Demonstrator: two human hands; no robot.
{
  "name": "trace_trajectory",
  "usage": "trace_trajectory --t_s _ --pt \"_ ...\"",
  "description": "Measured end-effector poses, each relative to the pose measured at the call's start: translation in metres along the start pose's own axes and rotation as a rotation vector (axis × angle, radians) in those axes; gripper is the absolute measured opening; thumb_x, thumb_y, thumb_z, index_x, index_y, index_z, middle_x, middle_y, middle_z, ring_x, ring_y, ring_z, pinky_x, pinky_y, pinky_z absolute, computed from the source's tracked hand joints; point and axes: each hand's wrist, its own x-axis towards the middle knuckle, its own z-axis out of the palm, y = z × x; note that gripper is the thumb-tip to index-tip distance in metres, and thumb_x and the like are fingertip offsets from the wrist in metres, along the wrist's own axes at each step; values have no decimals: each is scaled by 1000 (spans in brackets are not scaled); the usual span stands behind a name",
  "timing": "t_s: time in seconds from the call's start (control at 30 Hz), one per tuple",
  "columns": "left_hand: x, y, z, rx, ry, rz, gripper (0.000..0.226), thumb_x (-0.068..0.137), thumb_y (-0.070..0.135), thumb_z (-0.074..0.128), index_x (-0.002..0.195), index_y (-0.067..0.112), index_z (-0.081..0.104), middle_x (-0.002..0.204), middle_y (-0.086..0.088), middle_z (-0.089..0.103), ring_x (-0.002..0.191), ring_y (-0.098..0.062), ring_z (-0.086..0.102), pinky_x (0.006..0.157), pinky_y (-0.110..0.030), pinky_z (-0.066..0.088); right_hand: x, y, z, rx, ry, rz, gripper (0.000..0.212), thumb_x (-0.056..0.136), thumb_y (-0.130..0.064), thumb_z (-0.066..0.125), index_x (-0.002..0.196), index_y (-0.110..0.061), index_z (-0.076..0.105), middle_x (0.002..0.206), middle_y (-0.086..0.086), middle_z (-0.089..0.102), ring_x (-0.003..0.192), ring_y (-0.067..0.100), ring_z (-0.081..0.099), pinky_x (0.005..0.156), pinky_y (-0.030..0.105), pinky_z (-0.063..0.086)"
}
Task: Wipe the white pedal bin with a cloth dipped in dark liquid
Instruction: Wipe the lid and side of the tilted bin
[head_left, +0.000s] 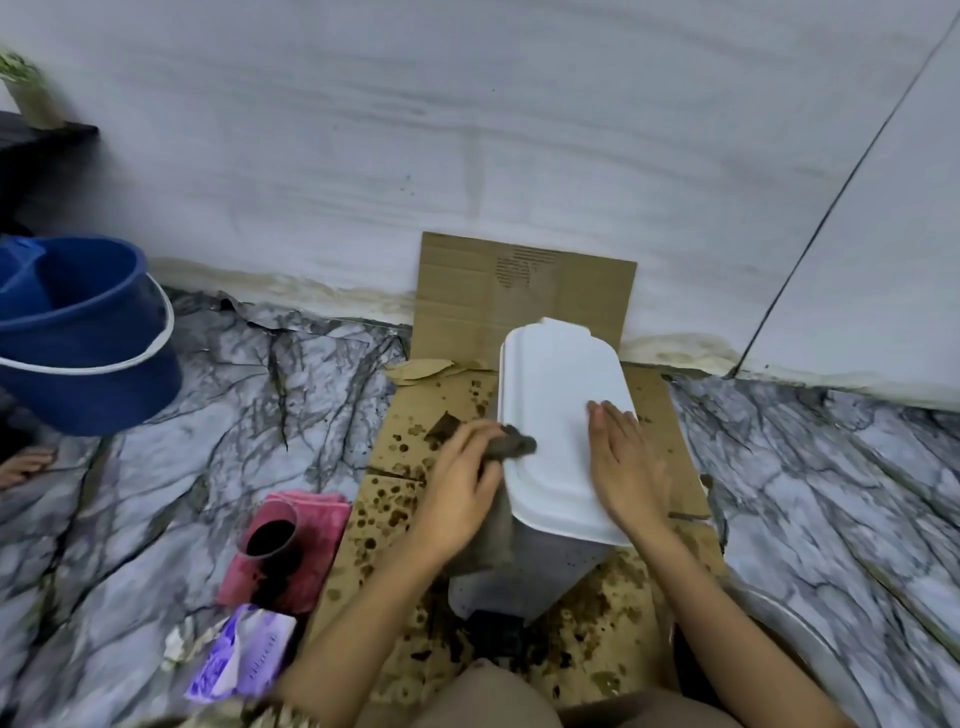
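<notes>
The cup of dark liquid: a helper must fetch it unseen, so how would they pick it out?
Start at the white bin on the stained cardboard. Left of the cardboard lies a pink cloth on the marbled floor. The cup stands on that cloth, the only open vessel holding near-black liquid.

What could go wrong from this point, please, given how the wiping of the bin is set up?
The cup of dark liquid stands open on the pink towel near the left forearm; a backward sweep might tip it. The left hand holds the dark cloth at the lid's edge, so drips could fall past the stained cardboard. The right hand lies flat on the bin lid, where it might slip.
</notes>
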Motion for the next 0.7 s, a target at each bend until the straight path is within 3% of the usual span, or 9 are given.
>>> trace_trajectory --t_s 0.13,0.33,0.47,0.57,0.7 --pt "26 -2 -6 40 -6 -70 35 94 7 46 127 5 57 130 -3 43 119 -12 44 101 -13 27 0 -5 2 -19 17 -26 57 98 -52 14 142 -27 41 152 -10 33 144 9 20 119 36 15" --pt "-23 11 1 -49 -8 86 35 87 38 63 111 13 66 114 1 50 108 -5 51 97 -16 38 2 8 -1 45 66 12 63 96 -57 11 141 -27 44 150 -10 36 142 9 23 118 36 17" --pt "-17 3 -2 0 -94 229 29 90 30 63 110 10 69 114 0 52 107 -13 53 98 -22 41 1 12 -4 75 80 11 60 97 -56 14 140 -28 46 149 -10 38 142 7 24 115 33 16" --pt "14 -7 -8 112 -72 170 29 89 27 63 113 11 69 118 -2 56 109 -23 52 98 -38 44 1 12 -6 69 100 13 57 99 -54 16 139 -28 47 149 -9 39 141 8 26 116 33 18" --pt "40 -8 -6 128 -81 106 26 92 21 60 115 12 68 121 -1 59 109 -26 50 96 -36 37 0 9 -5 52 95 7 57 99 -53 17 139 -26 47 149 -8 39 142 10 26 116 34 18"
